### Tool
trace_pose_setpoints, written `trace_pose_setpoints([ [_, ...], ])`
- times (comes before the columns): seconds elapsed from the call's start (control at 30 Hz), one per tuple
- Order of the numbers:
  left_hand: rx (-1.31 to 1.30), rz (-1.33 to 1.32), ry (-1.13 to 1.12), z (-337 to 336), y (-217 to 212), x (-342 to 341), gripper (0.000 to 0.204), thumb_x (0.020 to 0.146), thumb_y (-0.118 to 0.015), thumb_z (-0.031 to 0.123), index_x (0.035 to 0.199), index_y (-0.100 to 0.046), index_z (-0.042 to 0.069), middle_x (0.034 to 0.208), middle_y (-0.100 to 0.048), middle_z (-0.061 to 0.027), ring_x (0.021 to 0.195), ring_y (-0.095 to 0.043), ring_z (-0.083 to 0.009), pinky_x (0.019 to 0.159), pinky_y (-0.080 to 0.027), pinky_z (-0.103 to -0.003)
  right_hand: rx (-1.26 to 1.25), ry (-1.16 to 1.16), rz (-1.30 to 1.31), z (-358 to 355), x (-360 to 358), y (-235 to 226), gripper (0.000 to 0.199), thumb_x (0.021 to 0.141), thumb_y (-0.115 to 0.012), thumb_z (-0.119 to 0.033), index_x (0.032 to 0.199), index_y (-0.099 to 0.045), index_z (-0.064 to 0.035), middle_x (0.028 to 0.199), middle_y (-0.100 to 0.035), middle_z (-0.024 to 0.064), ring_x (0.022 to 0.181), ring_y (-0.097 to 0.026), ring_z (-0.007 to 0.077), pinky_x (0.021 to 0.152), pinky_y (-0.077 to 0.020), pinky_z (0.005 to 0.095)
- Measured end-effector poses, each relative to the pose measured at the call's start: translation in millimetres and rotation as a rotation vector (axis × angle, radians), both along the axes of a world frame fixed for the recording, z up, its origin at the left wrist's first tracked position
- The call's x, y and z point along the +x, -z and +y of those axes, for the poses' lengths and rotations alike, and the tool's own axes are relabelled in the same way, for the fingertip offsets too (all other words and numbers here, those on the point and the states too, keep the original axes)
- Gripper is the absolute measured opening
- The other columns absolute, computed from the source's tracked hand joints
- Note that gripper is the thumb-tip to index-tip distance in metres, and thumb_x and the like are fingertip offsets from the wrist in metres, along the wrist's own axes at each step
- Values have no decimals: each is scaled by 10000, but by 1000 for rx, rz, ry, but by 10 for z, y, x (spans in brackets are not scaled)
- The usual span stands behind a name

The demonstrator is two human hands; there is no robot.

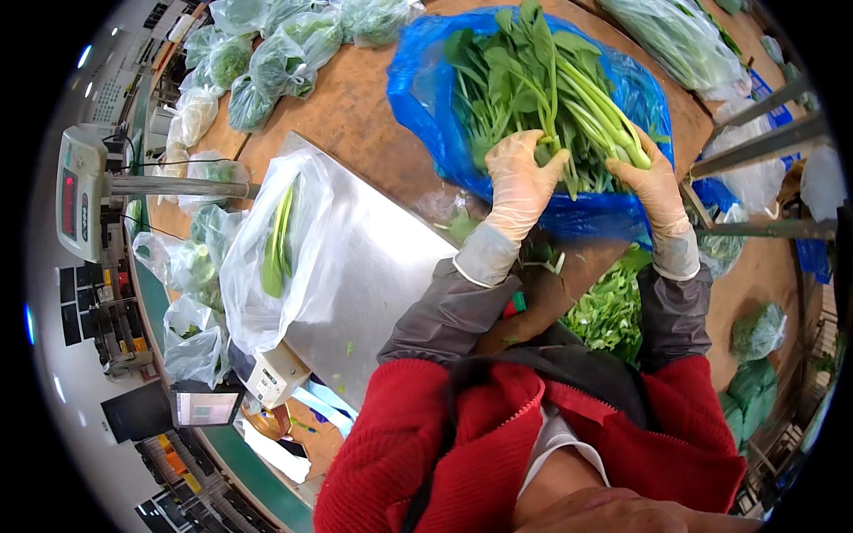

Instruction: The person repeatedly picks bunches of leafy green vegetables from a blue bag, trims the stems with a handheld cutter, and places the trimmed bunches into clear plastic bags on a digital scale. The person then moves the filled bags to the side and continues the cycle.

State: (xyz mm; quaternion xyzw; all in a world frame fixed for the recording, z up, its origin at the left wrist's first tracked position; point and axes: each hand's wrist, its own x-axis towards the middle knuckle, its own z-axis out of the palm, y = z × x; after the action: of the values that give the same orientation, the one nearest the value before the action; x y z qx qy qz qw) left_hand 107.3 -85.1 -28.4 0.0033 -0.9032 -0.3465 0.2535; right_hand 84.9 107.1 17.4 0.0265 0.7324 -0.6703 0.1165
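Observation:
A blue plastic bag [410,93] lies open on the table in front of me, full of long-stemmed leafy greens [506,75]. My left hand [518,182], in a thin pale glove, pinches a stem of the greens between thumb and fingers over the bag's near side. On the right, my gloved right hand [655,182] is closed round the thick pale ends of a bunch of green stems [600,111]. Their leafy tops point away from me. To my left, a clear plastic bag [235,289] with a few green stalks [277,240] inside rests on a metal scale plate [391,253].
A scale display [80,195] stands on a post at the left. Several bagged greens [289,58] crowd the far left. Loose trimmed leaves [609,306] lie close to my body. Metal bars [755,151] cross the right side, and a long bag of greens [680,44] lies far right.

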Motion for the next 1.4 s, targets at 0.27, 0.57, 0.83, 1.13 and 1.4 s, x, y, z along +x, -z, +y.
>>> trace_pose_setpoints([
  [0.27, 96, -85, 62, 388, -123, 348, 316, 775, -703, 257, 893, -618, -24, 846, -643, -150, 756, -618, -222, 712, -476, -294, 687, 40, 780, -79, 452, 242, 562, 745, -683, -167, 1263, -479, -93, 1235, -473, 189, 1156, -451, 348, 983, -364, 399],
  [0.57, 1499, -626, 445, 337, -181, 553, 363, 904, -558, 253, 1162, -502, 4, 1056, -586, -89, 937, -579, -168, 837, -465, -307, -85, 39, 218, -126, 692, 342, 313, 800, -619, -42, 1104, -542, -54, 958, -571, 102, 852, -579, 176, 806, -467, 323],
  [0.83, 1491, -781, 525, 263, -91, 656, 341, 902, -530, 187, 1150, -520, -48, 1029, -614, -127, 938, -598, -200, 832, -485, -303, 120, 21, 118, -100, 1034, 202, 186, 763, -677, -46, 923, -581, -37, 789, -580, 15, 700, -533, 90, 657, -443, 232],
  [1.13, 1927, -607, 565, 230, 211, 680, 284, 924, -514, 231, 1113, -526, 19, 842, -535, -36, 787, -529, -170, 825, -446, -347, -177, 182, 223, 724, 1772, 212, 187, 787, -623, 61, 944, -548, -9, 946, -585, 65, 851, -560, 132, 784, -450, 251],
  [1.4, 1723, -442, 184, 369, 251, 634, 287, 848, -549, 42, 1134, -523, 30, 974, -571, -70, 774, -549, -143, 674, -439, -242, 326, -62, 338, 780, 1458, 120, 409, 804, -621, -91, 1200, -530, -39, 1180, -550, 131, 1093, -529, 226, 936, -408, 326],
])
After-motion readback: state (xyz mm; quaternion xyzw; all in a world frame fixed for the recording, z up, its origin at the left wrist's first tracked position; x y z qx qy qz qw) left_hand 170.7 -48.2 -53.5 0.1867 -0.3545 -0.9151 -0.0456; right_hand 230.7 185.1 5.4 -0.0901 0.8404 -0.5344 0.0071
